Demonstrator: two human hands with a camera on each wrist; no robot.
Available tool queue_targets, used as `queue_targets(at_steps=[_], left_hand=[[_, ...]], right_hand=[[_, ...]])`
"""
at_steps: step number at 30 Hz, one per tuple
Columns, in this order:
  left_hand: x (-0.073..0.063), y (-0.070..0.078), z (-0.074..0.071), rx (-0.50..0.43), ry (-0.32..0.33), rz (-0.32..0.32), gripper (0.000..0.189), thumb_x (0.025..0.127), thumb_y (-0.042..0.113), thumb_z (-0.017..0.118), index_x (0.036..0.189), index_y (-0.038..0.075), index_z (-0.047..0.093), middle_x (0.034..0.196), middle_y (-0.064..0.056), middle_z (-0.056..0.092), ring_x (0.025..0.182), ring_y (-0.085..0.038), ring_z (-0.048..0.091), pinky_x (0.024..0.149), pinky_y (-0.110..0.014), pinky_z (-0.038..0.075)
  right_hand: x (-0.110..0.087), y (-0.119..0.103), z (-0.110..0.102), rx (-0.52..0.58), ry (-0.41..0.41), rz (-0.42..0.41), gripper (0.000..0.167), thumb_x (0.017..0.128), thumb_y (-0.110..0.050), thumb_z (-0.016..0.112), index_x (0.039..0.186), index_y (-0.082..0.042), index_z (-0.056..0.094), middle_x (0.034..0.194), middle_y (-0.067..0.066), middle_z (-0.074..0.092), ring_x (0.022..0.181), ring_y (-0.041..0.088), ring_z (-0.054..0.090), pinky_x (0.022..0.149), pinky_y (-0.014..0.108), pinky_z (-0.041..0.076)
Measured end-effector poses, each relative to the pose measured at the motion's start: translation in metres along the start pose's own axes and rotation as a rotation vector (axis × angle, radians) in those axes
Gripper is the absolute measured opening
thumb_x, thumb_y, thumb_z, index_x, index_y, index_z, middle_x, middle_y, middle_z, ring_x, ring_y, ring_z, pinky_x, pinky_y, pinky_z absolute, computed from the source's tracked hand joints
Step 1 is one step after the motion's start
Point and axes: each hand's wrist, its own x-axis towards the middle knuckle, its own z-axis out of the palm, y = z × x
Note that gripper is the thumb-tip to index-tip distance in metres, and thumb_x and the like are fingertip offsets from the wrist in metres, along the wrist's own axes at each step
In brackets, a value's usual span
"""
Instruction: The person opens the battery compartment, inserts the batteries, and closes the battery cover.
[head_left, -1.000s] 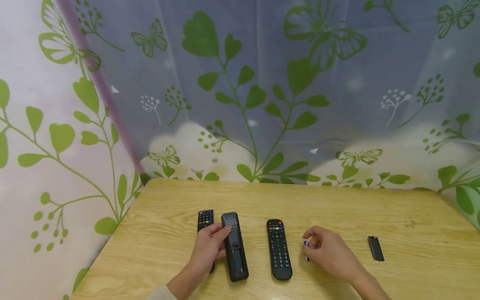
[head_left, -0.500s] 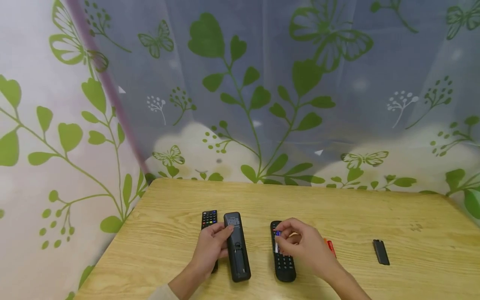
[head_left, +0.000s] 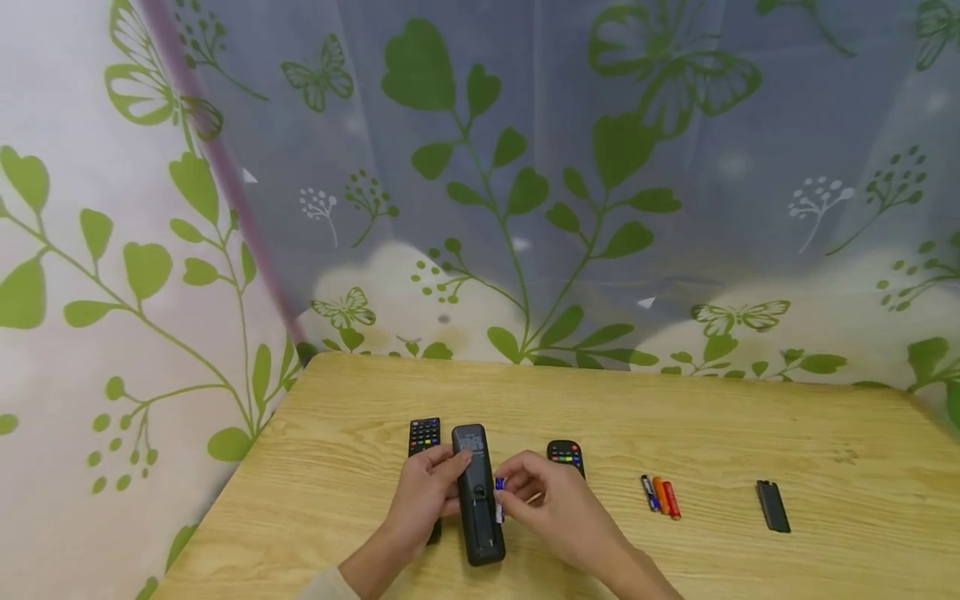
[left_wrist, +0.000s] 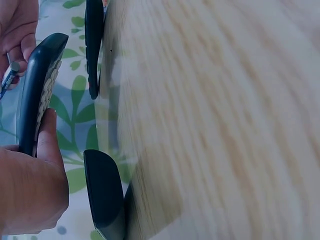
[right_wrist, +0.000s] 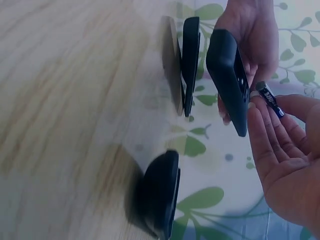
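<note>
In the lower middle of the head frame, a person's left hand [head_left: 423,493] has its grip closed round a long black plastic remote control [head_left: 472,467], thumb on its back and fingers beneath. It is held clear of the pale wood-grain tabletop [head_left: 720,433], back upward, probably so that the uncovered battery slot [head_left: 482,523] faces the person. Just right of it, the right hand [head_left: 558,504] has its grip nearly closed, pinching a slim blue-and-silver battery [head_left: 500,500] between thumb and fingers, perhaps lengthwise to match the slot. Right of centre lie a dark blue-and-silver battery [head_left: 649,493], an orange battery [head_left: 661,495] and a red battery [head_left: 672,501], side by side, seemingly within easy reach. A small black rectangular cover [head_left: 773,506] lies at lower right, apparently set aside to leave the slot accessible.
</note>
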Motion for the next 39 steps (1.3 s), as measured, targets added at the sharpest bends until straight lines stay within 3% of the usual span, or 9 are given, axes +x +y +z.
queue_targets(at_steps=[7,16,25,31,39], left_hand=[[0.000,-0.001,-0.001,0.005,-0.006,0.002,0.035,0.098,0.021,0.055,0.117,-0.009,0.055,0.092,-0.014,0.069,0.081,-0.021,0.070,0.065,-0.030,0.058],[-0.002,0.000,0.001,-0.018,-0.003,0.004,0.032,0.097,0.019,0.056,0.113,-0.009,0.056,0.090,-0.014,0.069,0.077,-0.020,0.070,0.063,-0.029,0.058],[-0.005,0.002,-0.001,-0.007,0.023,0.021,0.032,0.097,0.018,0.057,0.112,-0.010,0.056,0.089,-0.016,0.070,0.076,-0.022,0.070,0.062,-0.029,0.058],[-0.006,0.002,-0.001,-0.014,0.025,0.023,0.033,0.096,0.018,0.058,0.114,-0.010,0.055,0.090,-0.016,0.069,0.076,-0.022,0.070,0.061,-0.029,0.058],[-0.005,0.004,0.004,-0.036,0.025,0.017,0.034,0.097,0.015,0.056,0.117,-0.012,0.054,0.091,-0.018,0.069,0.075,-0.022,0.070,0.062,-0.029,0.058]], right_hand=[[0.003,-0.001,0.010,-0.058,-0.011,-0.046,0.014,0.091,-0.021,0.068,0.101,-0.012,0.064,0.083,-0.010,0.064,0.076,0.006,0.062,0.065,0.024,0.054],[0.002,0.000,0.018,-0.223,0.002,-0.122,0.010,0.090,-0.015,0.068,0.100,-0.016,0.066,0.087,-0.012,0.063,0.071,-0.001,0.058,0.063,0.021,0.052],[-0.002,0.004,0.027,-0.312,0.038,-0.202,0.011,0.087,-0.012,0.071,0.095,-0.016,0.065,0.091,-0.009,0.058,0.071,0.003,0.053,0.060,0.018,0.048],[-0.004,0.006,0.031,-0.311,0.084,-0.188,0.009,0.086,-0.013,0.072,0.092,-0.017,0.067,0.092,-0.009,0.054,0.068,0.001,0.049,0.056,0.017,0.045],[-0.005,0.003,0.033,-0.374,0.199,-0.109,0.009,0.089,-0.031,0.069,0.088,-0.023,0.074,0.089,-0.014,0.052,0.067,-0.002,0.050,0.055,0.018,0.045]])
